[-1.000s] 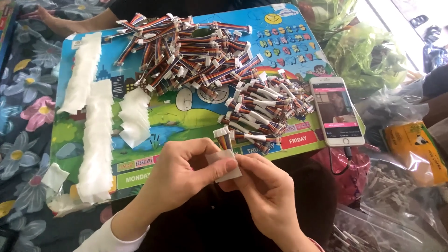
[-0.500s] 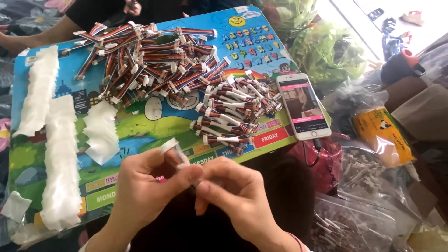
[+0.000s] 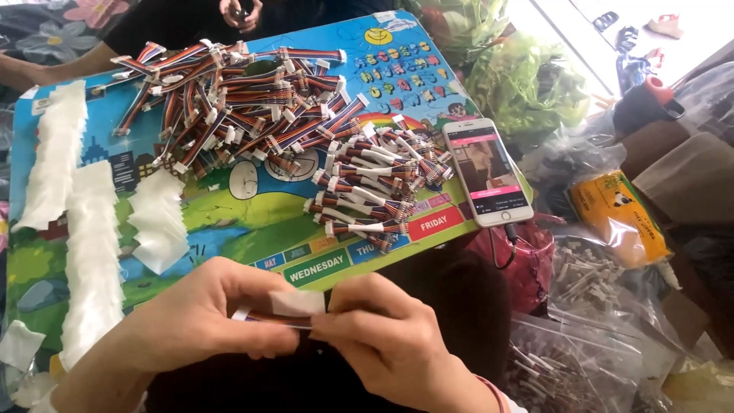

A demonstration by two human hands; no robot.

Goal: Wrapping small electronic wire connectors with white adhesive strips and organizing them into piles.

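Now wrapping: left hand (image 3: 202,321) and right hand (image 3: 382,344) both pinch a cable (image 3: 264,316) and white tab (image 3: 297,303) below the board (image 3: 252,214). Next likely needs pressing the tab shut.

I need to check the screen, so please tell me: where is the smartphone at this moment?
In the head view the smartphone lies face up, screen lit, on the right edge of the colourful board, right of the pile of wrapped cable bundles and left of the yellow packet.
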